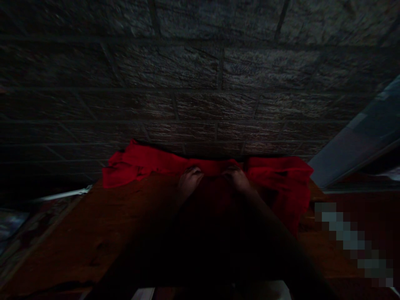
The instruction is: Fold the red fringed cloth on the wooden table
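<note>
A red cloth (pixel 140 164) lies spread along the far edge of a brown wooden table (pixel 93 233), against a dark stone-pattern wall. My left hand (pixel 189 181) rests on the cloth near its middle, fingers curled down onto the fabric. My right hand (pixel 238 178) sits right beside it, also with fingers curled into the cloth. Both hands appear to grip the fabric, though the scene is very dim. The near part of the cloth and my forearms are lost in shadow.
A dark brick-like wall (pixel 200 83) rises just behind the table. A pale grey slanted panel (pixel 359 141) stands at the right. A light strip (pixel 62 194) lies at the table's left edge.
</note>
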`<state>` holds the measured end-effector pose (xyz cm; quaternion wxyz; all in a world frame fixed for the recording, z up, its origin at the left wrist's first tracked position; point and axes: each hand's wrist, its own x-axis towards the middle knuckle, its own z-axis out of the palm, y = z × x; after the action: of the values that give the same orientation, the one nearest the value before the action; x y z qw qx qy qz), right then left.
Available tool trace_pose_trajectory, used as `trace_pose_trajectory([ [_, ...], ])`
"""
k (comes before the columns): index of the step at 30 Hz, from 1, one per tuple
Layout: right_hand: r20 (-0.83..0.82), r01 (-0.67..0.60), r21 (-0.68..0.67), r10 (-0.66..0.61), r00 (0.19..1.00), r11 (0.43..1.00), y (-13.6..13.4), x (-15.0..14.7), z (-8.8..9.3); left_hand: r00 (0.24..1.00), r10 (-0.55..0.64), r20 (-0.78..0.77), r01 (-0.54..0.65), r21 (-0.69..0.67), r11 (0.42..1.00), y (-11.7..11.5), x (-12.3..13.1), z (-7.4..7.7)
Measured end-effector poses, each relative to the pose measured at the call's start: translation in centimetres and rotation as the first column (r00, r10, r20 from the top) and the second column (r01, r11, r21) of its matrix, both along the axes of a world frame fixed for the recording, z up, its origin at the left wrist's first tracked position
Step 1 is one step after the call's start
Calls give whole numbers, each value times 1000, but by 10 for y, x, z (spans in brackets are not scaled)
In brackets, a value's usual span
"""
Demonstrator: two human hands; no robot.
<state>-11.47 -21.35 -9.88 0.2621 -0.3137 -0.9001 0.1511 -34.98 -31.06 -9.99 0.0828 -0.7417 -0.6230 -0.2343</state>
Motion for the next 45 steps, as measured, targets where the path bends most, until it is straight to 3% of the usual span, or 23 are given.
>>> trace_pose_trajectory([
  [4, -43, 22, -66, -24, 999, 998, -2, 4, 16, 981, -120, 152, 127, -39, 991, -3, -8, 10],
  [7, -108, 170, -117, -183, 977, 978, -4, 9, 37, 955, -150, 257, 172, -67, 983, -6, -8, 25],
  [9, -58, 238, -166, -250, 966, 957, -8, 16, 50, 939, -177, 296, 221, -121, 968, -7, 0, 35],
  [11, 40, 238, -231, -235, 971, 943, -15, 24, 55, 926, -212, 313, 278, -183, 943, -6, 13, 41],
  [13, 88, 209, -302, -191, 978, 930, -25, 32, 52, 919, -240, 312, 313, -208, 927, -4, 28, 41],
  [17, 14, 113, -376, -116, 993, 920, -43, 41, 34, 910, -309, 275, 360, -158, 920, -1, 48, 29],
  [19, 24, 152, -423, -157, 987, 893, -48, 41, 27, 907, -337, 252, 378, -137, 916, -1, 52, 23],
  [22, 80, 225, -572, -219, 972, 789, -52, 39, 25, 909, -337, 247, 373, -117, 921, -3, 51, 17],
  [27, -67, 110, -772, -251, 966, 626, -62, 35, 29, 949, -208, 238, 246, -143, 959, 2, 45, 14],
  [31, -135, 29, -854, -275, 952, 519, -67, 25, 19, 959, -155, 236, 194, -152, 969, 10, 45, 11],
  [37, -240, -39, -875, -362, 901, 483, -65, 11, 4, 936, -221, 275, 264, -133, 955, 11, 47, 9],
  [45, -176, -22, -883, -287, 942, 469, -67, 20, 21, 915, -237, 327, 298, -151, 942, 11, 40, 11],
])
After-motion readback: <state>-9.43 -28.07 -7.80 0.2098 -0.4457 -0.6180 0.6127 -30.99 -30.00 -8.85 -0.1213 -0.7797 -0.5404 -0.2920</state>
